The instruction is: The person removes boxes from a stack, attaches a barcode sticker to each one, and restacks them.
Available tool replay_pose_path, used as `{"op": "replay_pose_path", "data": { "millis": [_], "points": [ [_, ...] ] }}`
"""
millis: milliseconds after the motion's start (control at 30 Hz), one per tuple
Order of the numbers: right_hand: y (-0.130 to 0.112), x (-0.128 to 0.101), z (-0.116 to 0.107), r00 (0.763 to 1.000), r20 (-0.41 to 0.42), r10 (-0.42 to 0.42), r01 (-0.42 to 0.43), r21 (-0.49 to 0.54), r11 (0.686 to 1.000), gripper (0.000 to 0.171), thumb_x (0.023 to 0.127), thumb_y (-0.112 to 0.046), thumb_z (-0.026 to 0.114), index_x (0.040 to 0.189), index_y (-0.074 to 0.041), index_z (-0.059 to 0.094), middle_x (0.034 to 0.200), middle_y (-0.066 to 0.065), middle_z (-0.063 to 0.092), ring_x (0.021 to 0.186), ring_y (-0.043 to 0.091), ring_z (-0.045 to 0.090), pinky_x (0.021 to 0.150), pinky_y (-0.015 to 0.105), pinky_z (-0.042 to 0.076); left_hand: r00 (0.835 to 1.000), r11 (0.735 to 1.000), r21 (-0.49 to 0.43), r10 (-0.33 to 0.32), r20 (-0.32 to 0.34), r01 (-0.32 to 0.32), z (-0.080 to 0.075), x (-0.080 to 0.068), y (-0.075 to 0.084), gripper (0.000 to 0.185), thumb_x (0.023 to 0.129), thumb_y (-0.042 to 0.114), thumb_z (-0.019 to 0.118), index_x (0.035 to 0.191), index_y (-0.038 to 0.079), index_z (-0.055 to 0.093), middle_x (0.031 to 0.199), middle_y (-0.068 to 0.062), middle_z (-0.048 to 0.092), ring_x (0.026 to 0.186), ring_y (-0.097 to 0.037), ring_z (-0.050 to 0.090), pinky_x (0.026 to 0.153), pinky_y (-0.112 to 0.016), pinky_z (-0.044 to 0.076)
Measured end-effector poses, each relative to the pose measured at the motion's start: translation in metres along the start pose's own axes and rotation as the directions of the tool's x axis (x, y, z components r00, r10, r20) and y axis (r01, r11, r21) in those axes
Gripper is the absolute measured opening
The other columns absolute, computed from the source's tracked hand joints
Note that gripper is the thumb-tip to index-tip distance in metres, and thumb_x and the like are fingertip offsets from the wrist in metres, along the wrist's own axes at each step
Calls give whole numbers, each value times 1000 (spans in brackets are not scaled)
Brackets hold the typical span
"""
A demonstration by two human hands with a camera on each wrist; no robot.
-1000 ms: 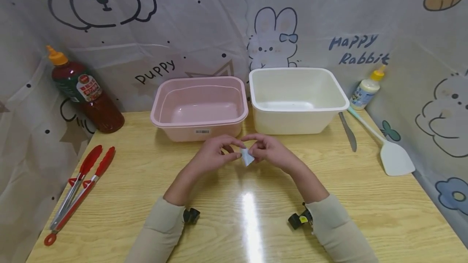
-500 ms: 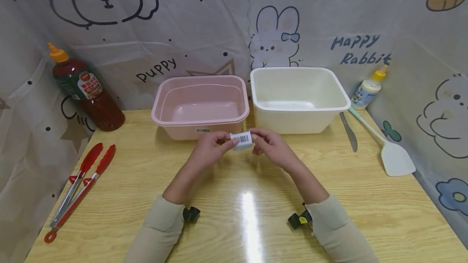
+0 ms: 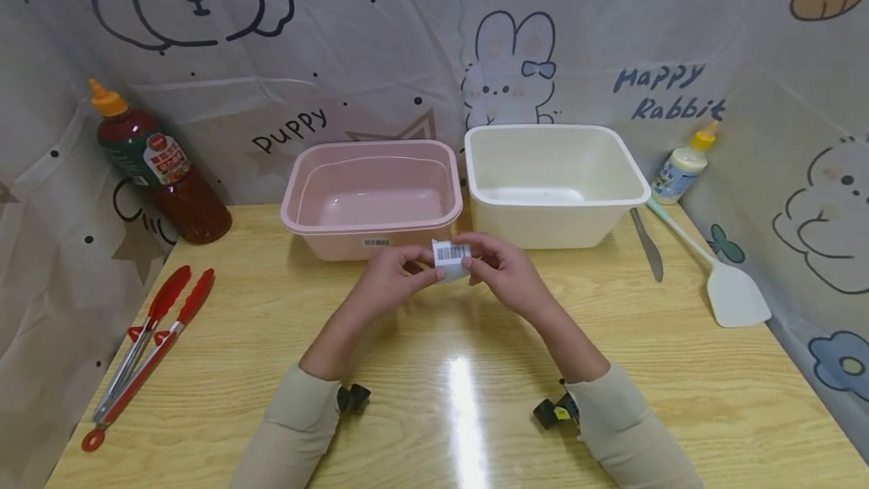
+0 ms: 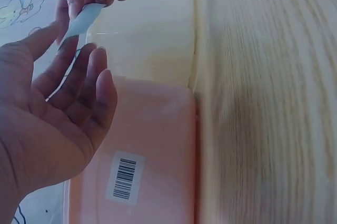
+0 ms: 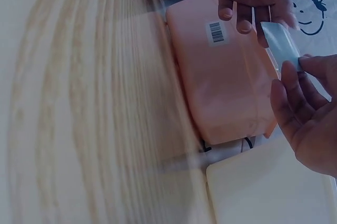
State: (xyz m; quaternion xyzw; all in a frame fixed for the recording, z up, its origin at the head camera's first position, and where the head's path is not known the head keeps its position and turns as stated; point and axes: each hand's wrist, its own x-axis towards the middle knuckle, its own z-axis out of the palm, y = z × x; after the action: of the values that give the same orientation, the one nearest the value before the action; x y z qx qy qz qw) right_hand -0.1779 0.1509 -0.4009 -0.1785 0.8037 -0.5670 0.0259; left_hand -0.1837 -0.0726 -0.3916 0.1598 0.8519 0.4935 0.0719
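In the head view a small barcode label [image 3: 451, 253], white with a pale bluish back, is held up between both hands in front of the bins. My left hand [image 3: 394, 280] pinches its left end between thumb and fingertips. On the right end, the thumb and fingers of my right hand [image 3: 508, 276] pinch it too. The printed side faces up toward the head camera. From the left wrist, the label [image 4: 84, 20] looks thin and flat, its plain bluish side showing. The same plain side of the label [image 5: 281, 44] appears in the right wrist view.
Behind the hands stand a pink bin [image 3: 372, 230] and a white bin [image 3: 550, 229]. To the left are a sauce bottle [image 3: 163, 172] and red-tipped tongs [image 3: 145, 353]. A knife [image 3: 648, 247], a white spatula [image 3: 736, 296] and a small yellow-capped bottle [image 3: 681, 168] are on the right.
The label has come up from lower over the table and turned from edge-on to show its barcode. Over the last half second, the right fingers have moved further onto it.
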Motion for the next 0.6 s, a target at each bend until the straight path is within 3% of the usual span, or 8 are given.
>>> {"op": "replay_pose_path", "data": {
  "millis": [167, 500, 600],
  "points": [
    [-2, -1, -1, 999, -21, 28, -28, -14, 1000, 27, 100, -14, 64, 126, -14, 70, 109, 13, 71, 77, 24, 65, 70, 32, 59, 1000, 999, 24, 21, 19, -22, -1, -1, 0, 22, 94, 25, 73, 111, 12, 78, 107, -4, 77, 88, -18, 67, 70, -30, 55],
    [-2, -2, 1, 999, -5, 48, -48, -33, 998, 28, 97, -22, 70, 124, -15, 72, 109, 11, 74, 76, 21, 65, 66, 28, 55, 998, 998, -4, 58, -18, -58, 1, -3, 0, 19, 95, 25, 72, 107, 13, 80, 102, -2, 77, 82, -16, 63, 67, -30, 52],
    [-2, -1, 1, 999, -1, 33, -33, -49, 998, 25, 97, -22, 70, 121, -14, 74, 107, 10, 75, 76, 22, 66, 68, 34, 57, 997, 997, -2, 80, -25, -80, 1, -4, 1, 19, 95, 26, 72, 106, 14, 80, 101, -1, 77, 81, -15, 64, 66, -29, 52]
  ]
}}
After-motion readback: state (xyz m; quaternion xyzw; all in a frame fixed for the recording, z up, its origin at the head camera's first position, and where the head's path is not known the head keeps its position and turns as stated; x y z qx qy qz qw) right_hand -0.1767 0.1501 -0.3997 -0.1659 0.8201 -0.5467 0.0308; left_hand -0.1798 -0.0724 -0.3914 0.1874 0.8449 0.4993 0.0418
